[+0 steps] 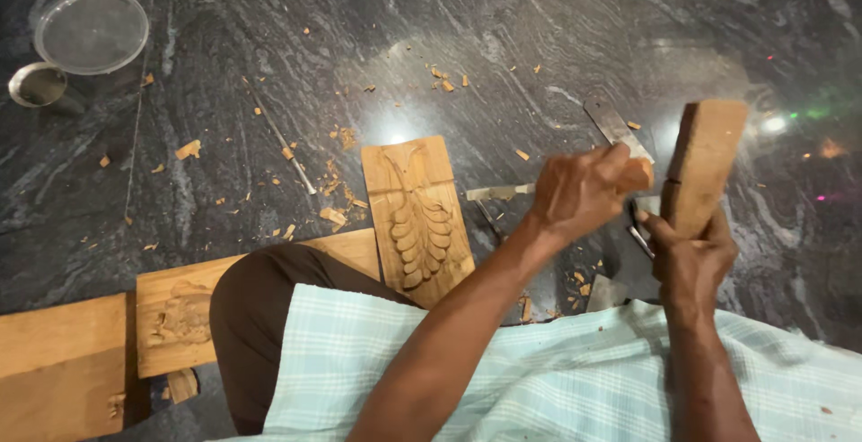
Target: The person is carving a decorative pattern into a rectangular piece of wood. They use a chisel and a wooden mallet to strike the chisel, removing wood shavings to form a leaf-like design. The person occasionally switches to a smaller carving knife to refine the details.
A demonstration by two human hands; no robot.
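I am sitting on the dark stone floor (503, 38) and I am in the striking step of carving, as I judge it. My left hand (584, 192) is closed tightly around the wooden handle of a chisel (500, 192), whose flat blade is pointing away to the left of this hand, toward the carved panel (418, 217). My right hand (690, 258) is clamped on the lower end of a wooden mallet block (707, 165), which is standing upright just to the right of my left hand, near to the chisel handle but not touching it, as far as I can see. The carved panel with the leaf pattern is lying on the floor to the left of my left hand, well apart from the blade tip, so I think the next move is calling for bringing the edge down onto the wood before any blow. A metal blade (615, 129) is lying just behind my left hand, and another tool (639, 231) is between my two hands, so room there is narrow. Far left from my hands a thin rod (280, 137), wood chips (334, 216) and a second carved board (184, 316) are lying; the floor in front is more open.
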